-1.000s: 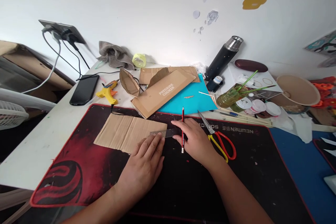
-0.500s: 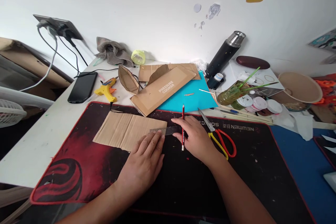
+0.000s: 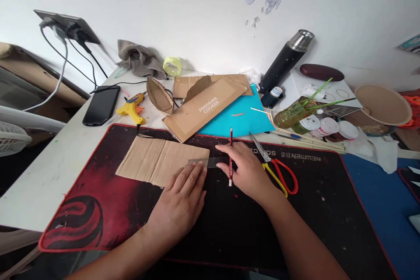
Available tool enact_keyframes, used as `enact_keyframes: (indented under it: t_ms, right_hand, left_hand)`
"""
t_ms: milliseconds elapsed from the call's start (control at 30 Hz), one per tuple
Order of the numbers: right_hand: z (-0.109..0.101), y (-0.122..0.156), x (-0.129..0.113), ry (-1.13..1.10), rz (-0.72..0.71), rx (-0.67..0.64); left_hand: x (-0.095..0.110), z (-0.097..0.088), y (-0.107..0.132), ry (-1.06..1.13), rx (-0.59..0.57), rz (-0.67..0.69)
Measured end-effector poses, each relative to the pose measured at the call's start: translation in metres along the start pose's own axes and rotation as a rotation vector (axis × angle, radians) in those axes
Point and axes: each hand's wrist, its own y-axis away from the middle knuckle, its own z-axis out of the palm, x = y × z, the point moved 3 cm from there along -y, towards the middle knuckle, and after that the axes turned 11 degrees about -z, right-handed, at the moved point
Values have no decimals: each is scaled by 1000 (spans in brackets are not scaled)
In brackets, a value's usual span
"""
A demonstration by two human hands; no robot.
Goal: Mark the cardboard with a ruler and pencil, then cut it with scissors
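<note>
My left hand lies flat with its fingers stretched out. Its fingertips press a clear ruler onto the right end of a corrugated cardboard piece. My right hand is at the ruler's other end, thumb and index finger spread on either side of it. A red and black pencil is held in this hand, point away from me and eraser toward me. Whether the right fingers touch the ruler is hard to tell. Scissors with red and yellow handles lie just right of that hand.
A black desk mat lies under the work. Behind it are a yellow glue gun, a phone, a printed cardboard strip and a blue sheet. A black flask and paint jars stand at right.
The camera view has shifted slightly. Both hands, the ruler, the pencil and the cardboard keep nearly the same places relative to each other.
</note>
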Motion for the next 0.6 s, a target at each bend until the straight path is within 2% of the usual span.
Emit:
enact_keyframes:
  t_ms: [600]
  right_hand:
    - [-2, -1, -2, 1, 6, 5]
  left_hand:
    - [0, -1, -1, -2, -8, 0]
